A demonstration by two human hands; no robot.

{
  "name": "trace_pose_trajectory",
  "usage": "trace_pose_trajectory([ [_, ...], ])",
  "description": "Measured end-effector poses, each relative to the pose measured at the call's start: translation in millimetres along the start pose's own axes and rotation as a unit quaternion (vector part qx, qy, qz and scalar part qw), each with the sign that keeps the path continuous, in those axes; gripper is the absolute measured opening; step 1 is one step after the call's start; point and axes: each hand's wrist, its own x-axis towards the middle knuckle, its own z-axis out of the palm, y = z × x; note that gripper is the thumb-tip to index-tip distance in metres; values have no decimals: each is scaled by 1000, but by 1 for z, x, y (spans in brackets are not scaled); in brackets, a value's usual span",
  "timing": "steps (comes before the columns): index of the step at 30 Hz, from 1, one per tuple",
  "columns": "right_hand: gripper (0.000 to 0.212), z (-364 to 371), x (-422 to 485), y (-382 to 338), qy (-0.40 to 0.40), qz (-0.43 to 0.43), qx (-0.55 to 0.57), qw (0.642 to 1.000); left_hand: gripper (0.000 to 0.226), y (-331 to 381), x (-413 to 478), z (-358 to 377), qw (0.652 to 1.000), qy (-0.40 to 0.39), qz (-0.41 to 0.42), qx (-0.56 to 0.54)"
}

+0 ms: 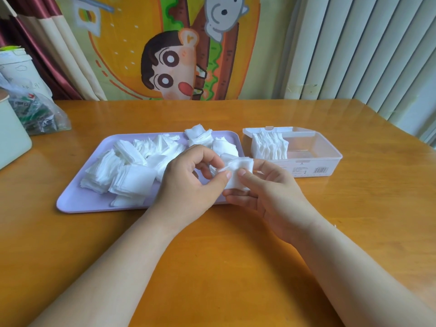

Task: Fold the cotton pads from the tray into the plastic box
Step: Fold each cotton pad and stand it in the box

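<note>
Forearms reaching over the table, left hand and right hand both pinching one cotton pad
Pad is being held above the right end of the lilac tray, loose pads lying heaped on it; farther right, folded pads standing in the open plastic box

Both forearms are bare right to the near edge; left grip and right grip bare too, fingernails trimmed short.
</note>
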Motion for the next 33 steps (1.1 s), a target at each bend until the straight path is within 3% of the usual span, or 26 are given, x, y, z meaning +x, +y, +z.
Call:
trace_pose_trajectory([
  [4, 26, 0, 0, 1, 2, -9, -5, 1000, 31, -5, 3, -1, 1000, -6, -12, -13],
  [16, 23, 1, 2, 4, 5, -28, -49, 998, 20, -3, 3, -1, 995, -4, 77, 64],
  [22, 25, 0, 1, 1, -6, -22, -21, 1000, 20, -4, 2, 2, 999, -13, -31, -8],
  [29, 39, 0, 0, -7, -34, 22, 33, 999, 9, -3, 4, -5, 995, -25, -63, -79],
  [33, 31, 0, 3, -5, -5, 35, 56, 998, 13, 1, 8, -11, 985, -33, -80, -153],
])
